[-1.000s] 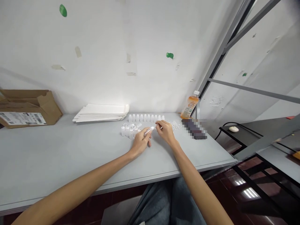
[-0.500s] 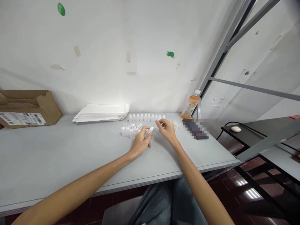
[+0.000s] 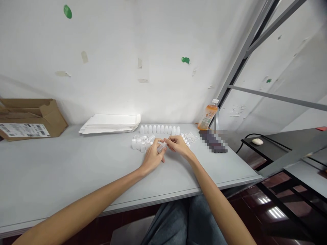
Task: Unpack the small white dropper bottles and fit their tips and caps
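Observation:
My left hand [image 3: 153,152] is closed round a small translucent dropper bottle [image 3: 160,147], which lies tilted in the fingers. At its top end the fingers of my right hand [image 3: 176,144] are pinched together; what they grip there, if anything, is hidden. Left of my hands stands a cluster of small bottles [image 3: 134,144], some with looped tops. A row of white small bottles [image 3: 161,129] runs behind my hands. Small white and clear pieces [image 3: 189,137] lie in a heap just right of my right hand.
A stack of white paper [image 3: 109,122] lies against the wall. An open cardboard box [image 3: 33,119] sits at the far left. At the right are an orange drink bottle [image 3: 208,115] and a blurred dark object [image 3: 214,141]. The table's front edge [image 3: 153,197] crosses above my lap.
My right hand has come left and down onto the top of the bottle; before, it was a little apart, to the right. My left hand has stayed nearly in place with the bottle.

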`<state>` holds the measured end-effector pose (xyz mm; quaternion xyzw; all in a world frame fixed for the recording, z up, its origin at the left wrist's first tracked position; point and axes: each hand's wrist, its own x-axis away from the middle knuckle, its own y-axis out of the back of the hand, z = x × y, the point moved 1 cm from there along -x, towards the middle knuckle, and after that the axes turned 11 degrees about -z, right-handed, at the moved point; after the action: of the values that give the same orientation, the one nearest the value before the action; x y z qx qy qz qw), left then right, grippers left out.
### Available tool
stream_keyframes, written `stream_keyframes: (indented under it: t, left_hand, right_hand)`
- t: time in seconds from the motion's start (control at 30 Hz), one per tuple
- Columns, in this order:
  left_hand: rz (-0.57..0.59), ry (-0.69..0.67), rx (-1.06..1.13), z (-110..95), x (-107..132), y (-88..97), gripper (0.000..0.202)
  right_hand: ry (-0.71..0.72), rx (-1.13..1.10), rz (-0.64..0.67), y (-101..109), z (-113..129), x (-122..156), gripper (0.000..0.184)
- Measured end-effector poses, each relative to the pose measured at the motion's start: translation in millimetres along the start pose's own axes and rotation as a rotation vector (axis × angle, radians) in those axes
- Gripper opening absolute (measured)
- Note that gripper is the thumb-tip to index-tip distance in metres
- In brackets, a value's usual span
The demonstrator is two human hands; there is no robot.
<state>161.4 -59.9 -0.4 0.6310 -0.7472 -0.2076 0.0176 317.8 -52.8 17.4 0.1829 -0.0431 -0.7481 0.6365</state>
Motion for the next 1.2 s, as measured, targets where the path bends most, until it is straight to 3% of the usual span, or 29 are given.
stream_keyframes:
  t: [0.27,0.5,0.7,0.9,1.2]
  left_hand:
    - [0.022,-0.013,0.039,7.0,-2.6,-2.3,0.019]
    - [0.025,0.016,0.043,9.8,-5.7,-3.5,0.023]
    - [0.028,0.044,0.100,10.9,-7.2,-4.6,0.024]
    - [0.044,0.054,0.103,3.2,-4.2,-2.1,0.041]
    - [-0.023,-0.009,0.019,0.9,-2.2,0.4,0.033]
  right_hand:
    - [-0.005,0.065,0.065,-1.5,-3.1,1.2,0.051]
    - [-0.063,-0.122,0.128,-3.2,-9.2,-2.5,0.054]
    - [-0.093,-0.124,0.121,-2.3,-2.8,0.1,0.055]
    - [-0.082,-0.113,0.152,2.2,5.0,3.2,0.050]
    - [-0.090,-0.036,0.047,3.6,-0.9,-0.8,0.053]
